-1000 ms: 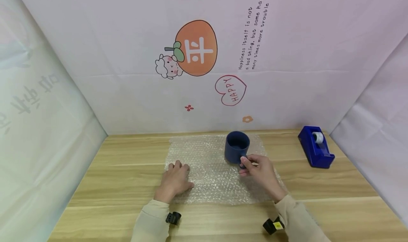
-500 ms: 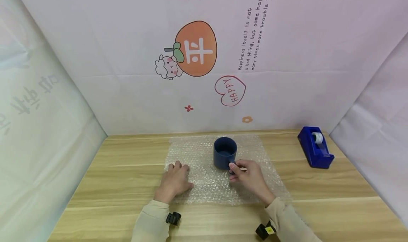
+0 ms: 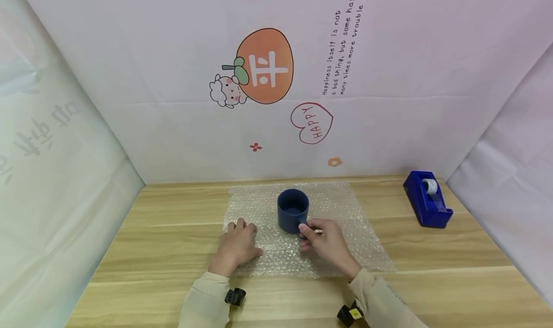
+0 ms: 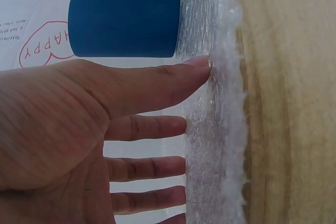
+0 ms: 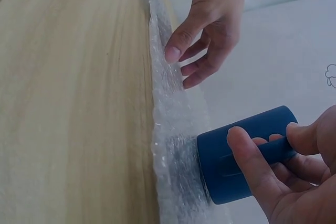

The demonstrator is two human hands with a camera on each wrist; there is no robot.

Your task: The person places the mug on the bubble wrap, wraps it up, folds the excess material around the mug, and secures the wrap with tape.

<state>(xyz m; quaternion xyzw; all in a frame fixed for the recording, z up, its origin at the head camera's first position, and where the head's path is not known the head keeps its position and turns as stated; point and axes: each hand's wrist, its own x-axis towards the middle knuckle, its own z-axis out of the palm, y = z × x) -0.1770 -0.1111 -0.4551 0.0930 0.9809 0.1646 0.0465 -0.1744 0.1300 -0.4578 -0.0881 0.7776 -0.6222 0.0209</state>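
Observation:
A dark blue mug (image 3: 290, 218) is upright on a sheet of bubble wrap (image 3: 276, 263), near its middle. My right hand (image 3: 327, 241) pinches the mug's handle between thumb and fingers; the right wrist view shows the handle (image 5: 278, 150) in that grip. To the left, my left hand (image 3: 236, 244) rests its fingertips on the wrap, fingers spread and fairly straight. In the left wrist view its thumb (image 4: 157, 85) touches the wrap, with the mug (image 4: 124, 18) a short way off. The mug's interior looks hollow and dark from above.
A blue tape dispenser (image 3: 427, 200) with a white roll stands at the back right of the wooden table (image 3: 173, 232). A white printed cloth (image 3: 194, 140) hangs behind the table, with further cloth at both sides.
The mug has moved left and slightly nearer across the bubble wrap, my right hand holding its handle throughout. My left hand has stayed in place.

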